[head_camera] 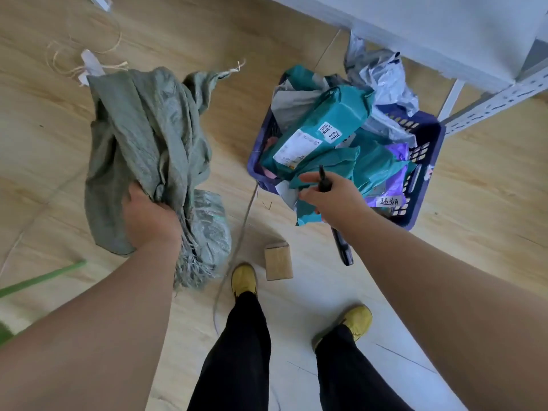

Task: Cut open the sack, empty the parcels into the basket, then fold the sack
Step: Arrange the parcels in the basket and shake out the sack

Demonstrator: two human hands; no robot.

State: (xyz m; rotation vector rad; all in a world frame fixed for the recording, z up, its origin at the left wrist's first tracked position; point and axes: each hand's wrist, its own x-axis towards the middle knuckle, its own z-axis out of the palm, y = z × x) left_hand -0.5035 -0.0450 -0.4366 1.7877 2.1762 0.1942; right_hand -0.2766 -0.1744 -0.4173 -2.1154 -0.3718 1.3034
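Note:
My left hand [149,216] grips a bunch of the grey-green woven sack [145,137], which hangs limp and crumpled above the floor on the left, its frayed cut edge trailing below my wrist. My right hand [329,197] holds a black cutter [323,179] over the near edge of the dark blue basket [427,179]. The basket is heaped with teal parcels [323,129], plus grey, white and purple mailers. A small cardboard box [278,260] lies on the floor by my left foot.
A white metal shelf rack [489,93] stands right behind the basket at the top right. Loose twine [74,63] and a white scrap lie on the wooden floor top left. A green strap [44,277] lies at the left edge, a thin cord near my feet.

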